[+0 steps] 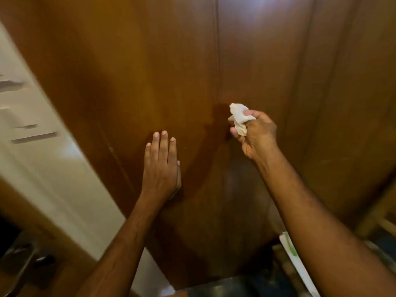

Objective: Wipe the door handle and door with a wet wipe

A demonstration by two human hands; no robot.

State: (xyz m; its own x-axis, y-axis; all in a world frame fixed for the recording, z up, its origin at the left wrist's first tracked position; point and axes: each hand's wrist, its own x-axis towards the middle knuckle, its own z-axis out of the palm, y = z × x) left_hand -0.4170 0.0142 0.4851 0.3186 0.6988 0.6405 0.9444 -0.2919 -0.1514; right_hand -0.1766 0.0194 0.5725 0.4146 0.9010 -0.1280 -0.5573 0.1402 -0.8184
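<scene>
Left hand flat on the brown wooden door, fingers straight and together, pointing up, arm extended, gripping nothing. Right hand raised further right, fingers curled, pinching a crumpled white wet wipe at the fingertips, against or just off the door panel; can't tell contact. Handle at lower left, blurred.

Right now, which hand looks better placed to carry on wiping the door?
The right hand: it already holds the crumpled wet wipe close to the wooden door. The left hand lies flat on the door, fingers spread, holding nothing.
</scene>
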